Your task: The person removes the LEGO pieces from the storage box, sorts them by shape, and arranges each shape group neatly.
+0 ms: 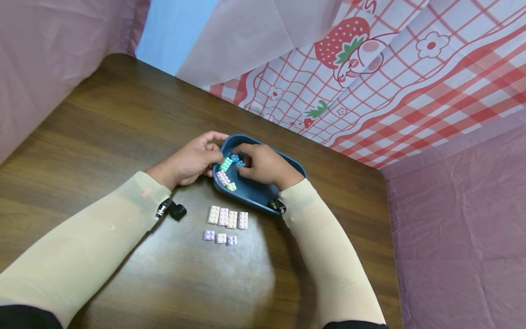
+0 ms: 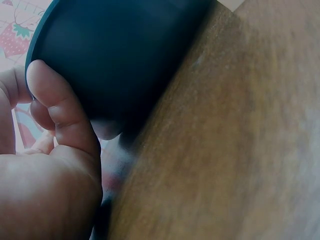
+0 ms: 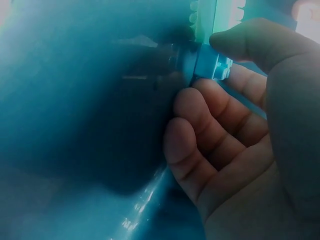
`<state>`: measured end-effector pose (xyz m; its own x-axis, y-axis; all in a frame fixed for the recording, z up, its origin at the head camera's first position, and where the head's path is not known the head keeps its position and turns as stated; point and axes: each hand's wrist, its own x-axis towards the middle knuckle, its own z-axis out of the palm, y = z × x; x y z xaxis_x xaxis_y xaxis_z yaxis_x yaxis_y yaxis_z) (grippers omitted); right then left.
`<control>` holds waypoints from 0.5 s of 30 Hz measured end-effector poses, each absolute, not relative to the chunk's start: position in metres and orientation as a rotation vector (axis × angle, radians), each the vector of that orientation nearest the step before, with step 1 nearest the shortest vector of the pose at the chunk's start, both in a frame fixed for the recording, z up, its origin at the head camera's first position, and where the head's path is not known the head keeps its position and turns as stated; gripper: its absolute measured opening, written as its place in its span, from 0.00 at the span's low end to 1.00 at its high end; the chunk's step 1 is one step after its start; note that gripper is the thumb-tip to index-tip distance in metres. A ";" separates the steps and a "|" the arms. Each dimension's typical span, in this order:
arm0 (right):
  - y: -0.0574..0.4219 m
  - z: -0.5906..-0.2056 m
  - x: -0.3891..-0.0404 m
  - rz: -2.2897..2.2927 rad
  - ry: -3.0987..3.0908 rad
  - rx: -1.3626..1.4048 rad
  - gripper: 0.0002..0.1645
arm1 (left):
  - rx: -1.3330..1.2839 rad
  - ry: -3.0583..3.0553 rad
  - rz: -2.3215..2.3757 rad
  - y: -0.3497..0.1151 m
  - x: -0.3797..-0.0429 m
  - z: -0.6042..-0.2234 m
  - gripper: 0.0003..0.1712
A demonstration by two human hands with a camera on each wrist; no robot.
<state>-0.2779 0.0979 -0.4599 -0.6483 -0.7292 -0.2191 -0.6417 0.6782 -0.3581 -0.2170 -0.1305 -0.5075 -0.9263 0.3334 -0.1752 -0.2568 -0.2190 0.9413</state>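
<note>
My left hand (image 1: 193, 157) holds the left end of the blue tub (image 1: 250, 191), in the middle of the frame. My right hand (image 1: 267, 164) is inside it, and my thumb and fingers pinch a small blue brick (image 3: 206, 62). Green bricks (image 1: 225, 164) are right up close to it, so they crowd my fingers. A pink brick (image 1: 223, 177) and a little yellow-green brick (image 1: 232, 186) sit lower down along the tub's left end. My right hand hides some of the tub's inside, and the black thing on my wrist (image 1: 277, 206) covers a bit of its lower edge.

Below the tub, four long pale bricks (image 1: 223, 216) line up on the brown table (image 1: 123, 109). Three small bricks (image 1: 221, 238) sit under those. A strawberry cloth (image 1: 345, 41) hangs at the upper right, with pink cloth (image 1: 456, 205) at the right edge.
</note>
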 end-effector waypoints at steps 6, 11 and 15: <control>0.099 -0.457 -0.277 -0.358 2.535 -1.068 0.24 | 0.088 1.675 2.186 -0.130 -0.218 -0.508 0.35; 0.102 -0.455 -0.277 -0.371 2.537 -1.071 0.26 | 0.087 1.678 2.183 -0.130 -0.218 -0.508 0.35; 0.104 -0.452 -0.277 -0.380 2.547 -1.067 0.27 | 0.081 1.679 2.180 -0.130 -0.217 -0.507 0.35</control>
